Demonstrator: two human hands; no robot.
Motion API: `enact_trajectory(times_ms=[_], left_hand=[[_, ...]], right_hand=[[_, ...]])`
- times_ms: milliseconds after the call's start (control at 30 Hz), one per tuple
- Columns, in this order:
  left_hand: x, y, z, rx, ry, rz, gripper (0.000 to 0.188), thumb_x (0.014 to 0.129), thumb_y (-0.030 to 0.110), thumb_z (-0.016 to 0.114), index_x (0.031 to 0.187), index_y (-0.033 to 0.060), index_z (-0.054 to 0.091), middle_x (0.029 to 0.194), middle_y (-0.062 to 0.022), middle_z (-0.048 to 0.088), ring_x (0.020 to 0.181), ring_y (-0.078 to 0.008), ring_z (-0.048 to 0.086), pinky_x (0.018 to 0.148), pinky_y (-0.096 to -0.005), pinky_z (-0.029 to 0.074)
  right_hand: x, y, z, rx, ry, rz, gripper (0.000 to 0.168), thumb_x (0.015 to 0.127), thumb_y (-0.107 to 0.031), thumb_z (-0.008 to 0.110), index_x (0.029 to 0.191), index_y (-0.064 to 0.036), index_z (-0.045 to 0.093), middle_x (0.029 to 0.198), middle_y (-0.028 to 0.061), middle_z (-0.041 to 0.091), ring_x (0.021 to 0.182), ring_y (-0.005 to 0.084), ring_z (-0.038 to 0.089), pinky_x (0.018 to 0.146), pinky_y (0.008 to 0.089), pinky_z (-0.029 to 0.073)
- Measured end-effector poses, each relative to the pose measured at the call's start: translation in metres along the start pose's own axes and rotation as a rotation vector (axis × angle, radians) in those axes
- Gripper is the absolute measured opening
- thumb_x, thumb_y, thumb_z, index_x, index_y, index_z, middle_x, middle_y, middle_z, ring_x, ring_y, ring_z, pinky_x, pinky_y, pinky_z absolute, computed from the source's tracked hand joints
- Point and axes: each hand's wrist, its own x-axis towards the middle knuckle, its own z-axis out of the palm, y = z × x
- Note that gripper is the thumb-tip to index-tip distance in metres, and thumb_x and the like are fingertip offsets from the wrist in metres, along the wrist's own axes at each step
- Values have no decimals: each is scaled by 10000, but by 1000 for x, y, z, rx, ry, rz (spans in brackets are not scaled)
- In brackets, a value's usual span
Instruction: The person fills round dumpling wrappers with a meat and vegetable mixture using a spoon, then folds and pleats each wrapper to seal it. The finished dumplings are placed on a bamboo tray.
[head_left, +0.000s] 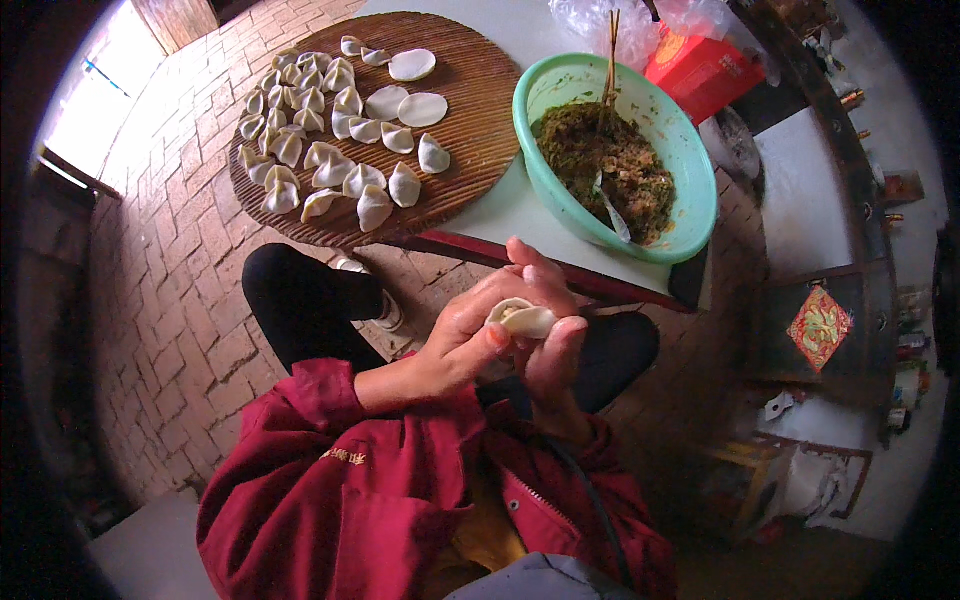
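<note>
A partly folded dumpling is held between my two hands, above my lap. My left hand comes in from the left, its thumb against the wrapper's near edge. On the other side my right hand pinches the dumpling with its thumb; some fingers of both hands overlap and are hidden behind it. Folded dumplings cover much of a round ribbed tray, beside several flat dough wrappers. To its right, a green plastic basin holds minced filling, a metal spoon and chopsticks.
The tray and basin rest on a white table with a red edge. Behind the basin are a red box and clear plastic bags. A dark cabinet with a red diamond-shaped decoration stands at the right. The floor is brick.
</note>
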Motion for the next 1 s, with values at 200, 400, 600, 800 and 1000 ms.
enact_trajectory(times_ms=[200, 400, 600, 800, 1000], left_hand=[[-1, -2, 0, 53, 97, -53, 623, 981, 565, 345, 1105, -11, 549, 954, -109, 569, 844, -223, 571, 743, -315, 446], [-3, -7, 1, 73, 145, -15, 528, 1005, 464, 373, 1053, -21, 576, 903, -109, 578, 782, -219, 564, 700, -300, 442], [3, 3, 0, 247, 202, -1, 295, 1016, 202, 422, 987, -31, 600, 847, -136, 595, 733, -222, 572, 662, -321, 453], [3, 6, 4, 274, 243, -5, 280, 1014, 164, 419, 937, -30, 605, 763, -129, 593, 633, -210, 567, 574, -319, 448], [7, 8, 7, 379, 262, 92, 259, 995, 164, 439, 901, -11, 605, 713, -141, 579, 585, -267, 585, 533, -348, 450]], right_hand=[[0, -2, 9, -22, -4, -22, 635, 1011, -533, 185, 1325, -93, 519, 1403, 211, 443, 1274, 312, 438, 1080, 455, 309], [2, -4, 14, -25, 13, 11, 608, 1023, -475, 233, 1298, -32, 546, 1385, 197, 477, 1270, 311, 438, 1074, 438, 318], [9, -13, 12, -174, -17, 39, 599, 1019, -466, 257, 1256, -9, 563, 1358, 211, 496, 1238, 329, 471, 1055, 446, 346], [11, -9, 10, -255, -11, -61, 595, 1006, -468, 288, 1222, 8, 571, 1329, 232, 504, 1205, 335, 499, 1020, 443, 394], [7, -10, 14, -227, 55, 1, 559, 1004, -441, 303, 1209, 1, 578, 1326, 237, 494, 1196, 336, 504, 1006, 437, 410]])
